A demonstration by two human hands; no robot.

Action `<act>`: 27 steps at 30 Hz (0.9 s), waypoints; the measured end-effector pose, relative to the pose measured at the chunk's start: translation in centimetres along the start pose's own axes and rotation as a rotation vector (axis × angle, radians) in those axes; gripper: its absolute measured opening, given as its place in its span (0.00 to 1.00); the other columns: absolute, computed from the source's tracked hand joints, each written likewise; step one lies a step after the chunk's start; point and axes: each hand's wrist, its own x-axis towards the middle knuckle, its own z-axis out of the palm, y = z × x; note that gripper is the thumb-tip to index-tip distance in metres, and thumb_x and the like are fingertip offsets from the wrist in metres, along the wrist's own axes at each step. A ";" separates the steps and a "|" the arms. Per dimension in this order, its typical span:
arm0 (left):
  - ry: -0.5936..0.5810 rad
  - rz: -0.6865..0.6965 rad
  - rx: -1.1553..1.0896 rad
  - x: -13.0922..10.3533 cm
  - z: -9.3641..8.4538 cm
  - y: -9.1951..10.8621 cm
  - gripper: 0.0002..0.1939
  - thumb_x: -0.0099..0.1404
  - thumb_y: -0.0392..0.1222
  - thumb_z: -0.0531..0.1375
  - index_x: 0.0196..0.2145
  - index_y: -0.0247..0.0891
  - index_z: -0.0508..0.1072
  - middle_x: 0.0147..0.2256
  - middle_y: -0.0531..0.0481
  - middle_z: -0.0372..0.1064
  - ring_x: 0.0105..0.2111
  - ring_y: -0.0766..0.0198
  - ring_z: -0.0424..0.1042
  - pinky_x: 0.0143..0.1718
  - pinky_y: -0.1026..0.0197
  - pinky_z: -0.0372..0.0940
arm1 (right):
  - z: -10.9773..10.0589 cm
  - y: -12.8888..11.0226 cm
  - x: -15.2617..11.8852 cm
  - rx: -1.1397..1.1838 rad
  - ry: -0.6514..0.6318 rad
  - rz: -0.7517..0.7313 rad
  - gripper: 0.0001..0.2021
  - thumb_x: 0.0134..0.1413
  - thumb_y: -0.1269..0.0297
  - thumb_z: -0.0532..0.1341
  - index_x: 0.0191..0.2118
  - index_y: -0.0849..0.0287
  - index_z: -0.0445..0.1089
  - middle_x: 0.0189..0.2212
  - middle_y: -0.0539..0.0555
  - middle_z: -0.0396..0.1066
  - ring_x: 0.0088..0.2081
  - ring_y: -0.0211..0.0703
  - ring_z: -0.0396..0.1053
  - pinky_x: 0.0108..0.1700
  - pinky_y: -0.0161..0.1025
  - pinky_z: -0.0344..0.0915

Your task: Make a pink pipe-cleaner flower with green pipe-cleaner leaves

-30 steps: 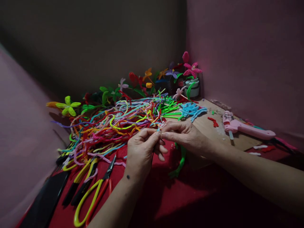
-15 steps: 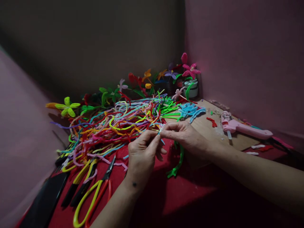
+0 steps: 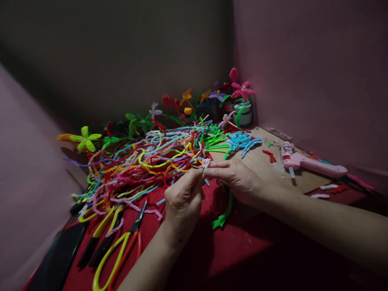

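Both hands meet at the middle of the view, their fingertips pinched round a small white and pale pink tuft [image 3: 206, 163]. My left hand [image 3: 184, 200] grips its base from below, fingers curled in. From the right, my right hand [image 3: 235, 178] closes thumb and forefinger on the same piece. A short blue end pokes out beneath the fingertips. Below my right hand hangs or lies a green fuzzy stem [image 3: 222, 218]; its upper part is hidden. Left of the hands spreads a heap of colourful pipe cleaners [image 3: 145, 161].
Scissors [image 3: 133, 234] and yellow-black pliers [image 3: 103, 230] lie at the lower left. A pink glue gun [image 3: 318, 163] rests on a brown board [image 3: 279, 173], near blue stems [image 3: 242, 141]. Fuzzy flowers [image 3: 242, 89] line the back.
My left hand's fingers have curled in more tightly, and the white and pink tuft shows more clearly above the fingertips. The view has shifted slightly.
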 end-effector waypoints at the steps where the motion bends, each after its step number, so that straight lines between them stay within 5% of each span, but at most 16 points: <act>1: 0.009 0.020 0.021 0.0 0.0 0.0 0.06 0.59 0.33 0.55 0.33 0.38 0.72 0.21 0.56 0.65 0.20 0.73 0.64 0.24 0.70 0.60 | 0.0 0.1 0.0 0.026 0.007 0.016 0.08 0.40 0.62 0.65 0.24 0.62 0.72 0.23 0.50 0.66 0.28 0.36 0.61 0.34 0.36 0.57; 10: 0.028 0.049 0.043 0.2 0.0 -0.1 0.05 0.59 0.33 0.56 0.31 0.38 0.72 0.19 0.57 0.64 0.18 0.74 0.62 0.23 0.71 0.60 | 0.7 0.1 0.2 0.220 0.079 0.123 0.05 0.36 0.71 0.66 0.25 0.62 0.70 0.22 0.47 0.64 0.23 0.30 0.56 0.26 0.32 0.51; 19: 0.032 -0.061 -0.014 0.2 0.4 0.2 0.05 0.59 0.36 0.55 0.31 0.38 0.71 0.23 0.54 0.67 0.22 0.71 0.66 0.25 0.69 0.61 | 0.3 0.3 0.1 0.024 0.129 -0.088 0.05 0.41 0.65 0.65 0.26 0.61 0.71 0.26 0.50 0.66 0.28 0.34 0.59 0.30 0.34 0.52; 27: 0.026 0.023 0.042 0.3 0.5 0.5 0.06 0.60 0.34 0.55 0.34 0.38 0.71 0.28 0.52 0.70 0.25 0.70 0.68 0.30 0.68 0.63 | 0.4 0.3 0.3 0.054 0.155 -0.088 0.06 0.40 0.64 0.65 0.25 0.61 0.71 0.23 0.48 0.65 0.25 0.32 0.56 0.28 0.33 0.51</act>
